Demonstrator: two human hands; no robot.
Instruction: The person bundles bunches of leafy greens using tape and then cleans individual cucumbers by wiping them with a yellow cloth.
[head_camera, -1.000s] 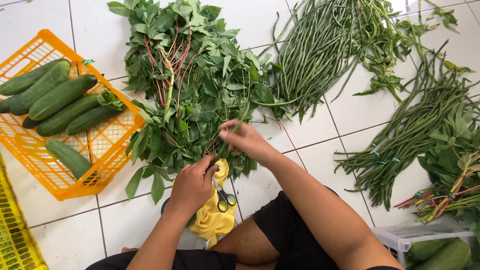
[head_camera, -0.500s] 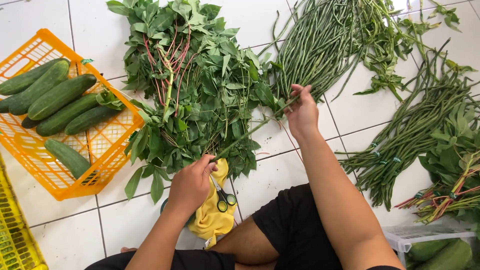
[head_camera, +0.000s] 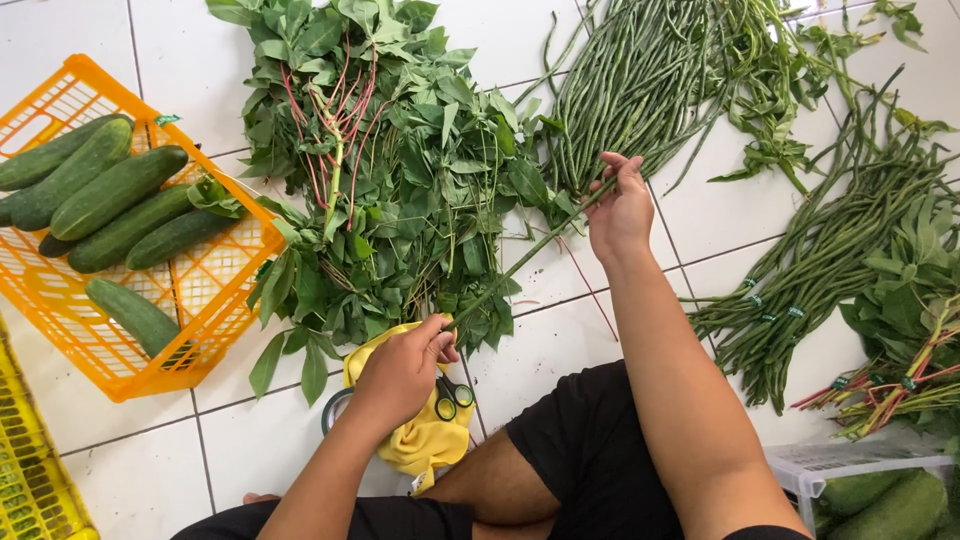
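A thin green stalk (head_camera: 527, 257) runs taut between my two hands over the white tiled floor. My left hand (head_camera: 402, 371) pinches its near end just above a yellow cloth (head_camera: 428, 444) with small scissors (head_camera: 450, 396) on it. My right hand (head_camera: 622, 210) grips the far end beside a pile of long beans (head_camera: 640, 85). A big heap of leafy greens with red stems (head_camera: 380, 180) lies behind the stalk.
An orange crate (head_camera: 200, 290) holding several cucumbers (head_camera: 115, 190) stands at the left, a yellow crate (head_camera: 25, 475) at the bottom left. More long bean bundles (head_camera: 820, 265) and leafy stems (head_camera: 905, 330) lie at the right. A clear tub (head_camera: 870, 490) with green vegetables sits bottom right.
My right hand moved away from my left hand, up and to the right toward the long beans, drawing the stalk out straight. The left hand stayed by the yellow cloth.
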